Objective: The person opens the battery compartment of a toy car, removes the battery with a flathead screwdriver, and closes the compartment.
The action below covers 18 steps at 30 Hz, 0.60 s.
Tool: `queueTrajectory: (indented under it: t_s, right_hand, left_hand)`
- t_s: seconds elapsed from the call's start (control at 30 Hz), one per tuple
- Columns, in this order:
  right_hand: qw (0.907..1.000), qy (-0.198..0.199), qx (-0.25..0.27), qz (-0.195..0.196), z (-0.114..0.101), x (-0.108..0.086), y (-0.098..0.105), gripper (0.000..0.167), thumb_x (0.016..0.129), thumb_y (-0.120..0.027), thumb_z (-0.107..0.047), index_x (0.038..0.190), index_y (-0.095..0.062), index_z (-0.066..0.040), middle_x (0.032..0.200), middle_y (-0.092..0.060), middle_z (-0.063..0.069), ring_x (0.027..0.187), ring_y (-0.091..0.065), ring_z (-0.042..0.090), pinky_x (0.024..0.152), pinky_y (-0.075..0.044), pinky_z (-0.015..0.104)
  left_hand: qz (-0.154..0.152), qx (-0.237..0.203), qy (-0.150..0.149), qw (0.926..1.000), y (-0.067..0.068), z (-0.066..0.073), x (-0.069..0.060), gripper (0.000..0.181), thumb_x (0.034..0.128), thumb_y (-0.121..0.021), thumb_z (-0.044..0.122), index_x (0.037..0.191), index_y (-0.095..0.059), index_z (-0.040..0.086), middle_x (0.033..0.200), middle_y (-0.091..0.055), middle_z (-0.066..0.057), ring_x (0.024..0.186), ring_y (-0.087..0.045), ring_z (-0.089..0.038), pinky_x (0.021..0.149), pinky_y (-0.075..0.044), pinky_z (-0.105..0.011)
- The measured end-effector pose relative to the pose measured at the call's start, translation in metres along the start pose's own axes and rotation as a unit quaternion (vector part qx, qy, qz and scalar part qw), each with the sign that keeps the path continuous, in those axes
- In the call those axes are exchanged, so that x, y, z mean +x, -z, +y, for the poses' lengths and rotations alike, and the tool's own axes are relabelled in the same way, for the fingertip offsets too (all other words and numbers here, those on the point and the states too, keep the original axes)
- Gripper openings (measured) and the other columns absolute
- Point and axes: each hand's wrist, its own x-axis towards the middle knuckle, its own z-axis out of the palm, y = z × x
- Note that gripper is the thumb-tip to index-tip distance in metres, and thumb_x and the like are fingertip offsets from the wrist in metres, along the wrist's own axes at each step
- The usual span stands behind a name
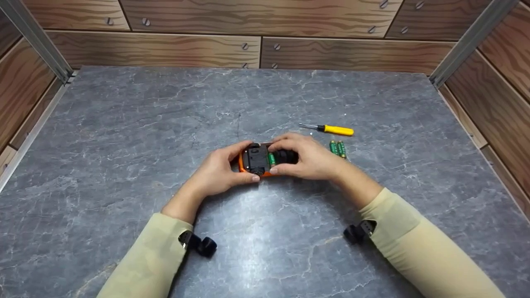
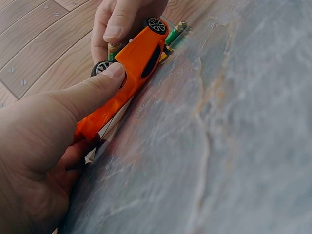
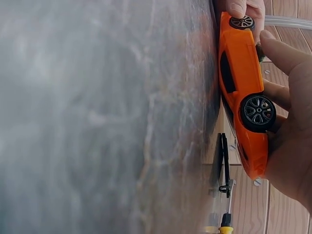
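Note:
An orange toy car (image 1: 256, 159) lies upside down on the table, its black underside facing up. My left hand (image 1: 219, 171) grips one end of the car, with the thumb over a wheel (image 2: 101, 68) in the left wrist view. My right hand (image 1: 312, 159) pinches a green battery (image 1: 271, 159) between thumb and fingers at the opening in the car's underside. The battery's end (image 2: 113, 50) stands out above the car body in the left wrist view. Whether it is fully seated cannot be told. The right palm covers the car's other end.
Two more green batteries (image 1: 337, 148) lie side by side just past my right hand. Behind them rests a yellow-handled screwdriver (image 1: 337, 130). A thin black piece (image 3: 224, 163) shows beyond the car in the right wrist view. Wood-patterned walls (image 1: 265, 18) bound the grey table (image 1: 174, 99).

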Motion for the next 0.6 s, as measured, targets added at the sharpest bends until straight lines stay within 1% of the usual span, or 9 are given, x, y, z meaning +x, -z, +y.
queueTrajectory:
  t_s: [0.1,0.27,0.6]
  right_hand:
    - [0.9999,-0.007,-0.004,-0.007,-0.0002,0.0003,0.0002,0.055,0.094,-0.080,-0.045,0.138,-0.070,-0.014,0.148,-0.059,0.008,0.135,-0.055,0.031,0.115,-0.043,0.053]
    - [0.9999,-0.007,0.000,-0.008,-0.0012,0.0003,0.0011,0.052,0.093,-0.081,-0.045,0.135,-0.072,-0.015,0.147,-0.059,0.008,0.134,-0.056,0.032,0.114,-0.043,0.054]
    - [0.9996,-0.002,0.028,0.000,-0.0002,-0.0010,0.0018,0.050,0.089,-0.086,-0.041,0.131,-0.073,-0.017,0.144,-0.061,0.006,0.132,-0.056,0.029,0.114,-0.043,0.051]
  left_hand:
    - [-0.001,-0.001,0.000,1.0000,0.0002,0.0001,-0.0002,0.096,0.0821,-0.094,0.040,0.161,-0.047,0.014,0.155,-0.057,-0.005,0.138,-0.055,-0.016,0.119,-0.040,-0.037]
    - [-0.001,-0.004,-0.004,1.0000,0.0005,0.0001,0.0002,0.095,0.0824,-0.094,0.039,0.161,-0.047,0.013,0.155,-0.058,-0.005,0.138,-0.056,-0.017,0.119,-0.041,-0.038]
    - [0.001,-0.007,-0.012,0.9999,0.0001,-0.0008,0.0002,0.096,0.0823,-0.094,0.039,0.161,-0.047,0.011,0.155,-0.057,-0.007,0.139,-0.055,-0.019,0.120,-0.039,-0.041]
